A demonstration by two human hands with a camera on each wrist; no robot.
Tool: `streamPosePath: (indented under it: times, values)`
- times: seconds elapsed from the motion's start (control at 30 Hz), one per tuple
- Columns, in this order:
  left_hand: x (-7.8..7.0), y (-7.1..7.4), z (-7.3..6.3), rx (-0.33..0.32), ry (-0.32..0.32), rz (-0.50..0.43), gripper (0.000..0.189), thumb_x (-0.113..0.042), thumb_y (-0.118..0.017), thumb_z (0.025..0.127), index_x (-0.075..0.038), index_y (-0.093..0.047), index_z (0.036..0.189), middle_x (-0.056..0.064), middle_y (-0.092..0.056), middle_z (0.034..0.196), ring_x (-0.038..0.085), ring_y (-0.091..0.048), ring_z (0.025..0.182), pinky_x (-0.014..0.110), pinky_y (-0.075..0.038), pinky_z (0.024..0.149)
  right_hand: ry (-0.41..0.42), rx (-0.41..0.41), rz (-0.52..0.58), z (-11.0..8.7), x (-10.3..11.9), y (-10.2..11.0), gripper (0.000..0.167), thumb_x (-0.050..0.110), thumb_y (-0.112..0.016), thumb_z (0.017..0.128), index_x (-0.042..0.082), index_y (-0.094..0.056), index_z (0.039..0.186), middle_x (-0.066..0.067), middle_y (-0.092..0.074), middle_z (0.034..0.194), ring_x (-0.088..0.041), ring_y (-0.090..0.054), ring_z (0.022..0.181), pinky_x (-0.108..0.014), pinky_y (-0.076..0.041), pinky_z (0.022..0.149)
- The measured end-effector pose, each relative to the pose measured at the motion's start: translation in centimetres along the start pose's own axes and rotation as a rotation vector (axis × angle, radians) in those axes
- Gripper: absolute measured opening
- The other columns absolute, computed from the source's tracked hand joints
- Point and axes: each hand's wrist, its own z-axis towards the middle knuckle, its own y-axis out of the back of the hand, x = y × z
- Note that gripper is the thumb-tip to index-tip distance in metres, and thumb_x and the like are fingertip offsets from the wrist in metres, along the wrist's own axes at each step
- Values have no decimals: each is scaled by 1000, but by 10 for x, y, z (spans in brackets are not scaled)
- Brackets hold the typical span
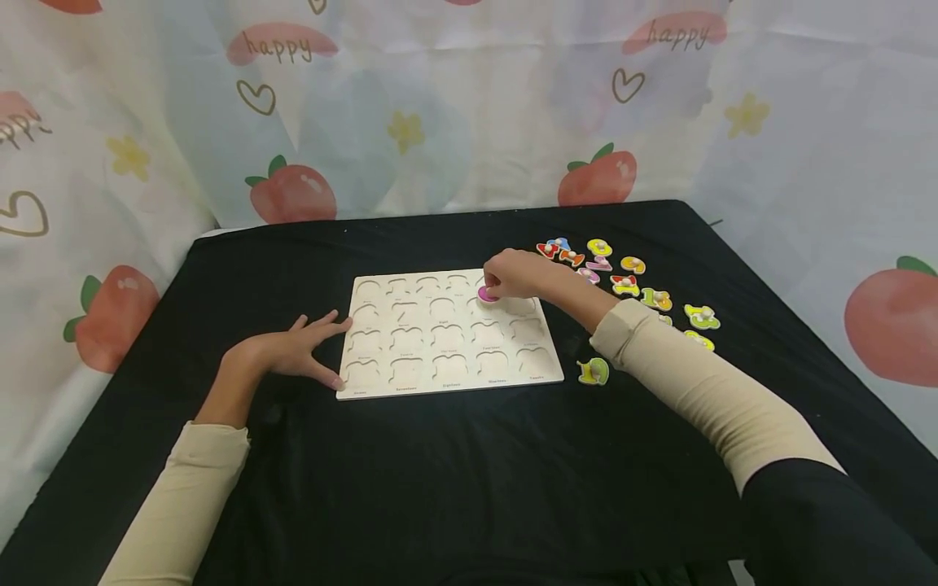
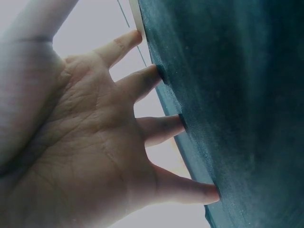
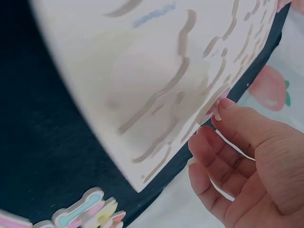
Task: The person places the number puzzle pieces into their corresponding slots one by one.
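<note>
A pale wooden puzzle board with rows of shallow cut-outs lies on the black cloth. Over its upper right part, my right hand pinches a small purple puzzle piece between thumb and fingers, close over the board. In the right wrist view, only a pinkish bit of that piece shows beside the fingertips. My left hand is spread at the board's left edge, with the thumb at the near left corner. Its fingers look straight and apart in the left wrist view.
Several colourful knobbed puzzle pieces lie right of the board, among them a red and yellow one and a yellow-green one. Another yellow-green piece lies near the board's right corner. A printed fabric backdrop stands behind the black-covered table.
</note>
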Motion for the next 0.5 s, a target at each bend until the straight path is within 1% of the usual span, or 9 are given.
streamPosePath:
  times: [0.2, 0.3, 0.5]
  values:
    - [0, 0, 0, 0, 8, -6, 111, -52, -78, 69, -11, -14, 151, 21, 2, 154, 53, 10, 133, 72, -4, 96, -18, 23, -14, 15, 13, -1, 17, 24, -63, 92, 8, -64, 95, -3, -59, 83, -18, -53, 76, -32, -44, 69]
    - [1, 1, -1, -3, 12, 3, 112, -53, -78, 69, -12, -14, 151, 21, 2, 154, 53, 10, 133, 72, -5, 97, -10, 33, -21, 24, 19, -4, 16, 24, -63, 92, 8, -64, 95, -3, -59, 83, -18, -53, 76, -31, -44, 68]
    - [1, 0, -1, -3, 5, -18, 111, -51, -78, 70, -11, -14, 151, 21, 2, 154, 52, 11, 133, 72, -5, 97, -1, 34, -19, 37, 31, -8, 15, 23, -62, 92, 9, -64, 97, -3, -60, 85, -18, -54, 77, -30, -45, 68]
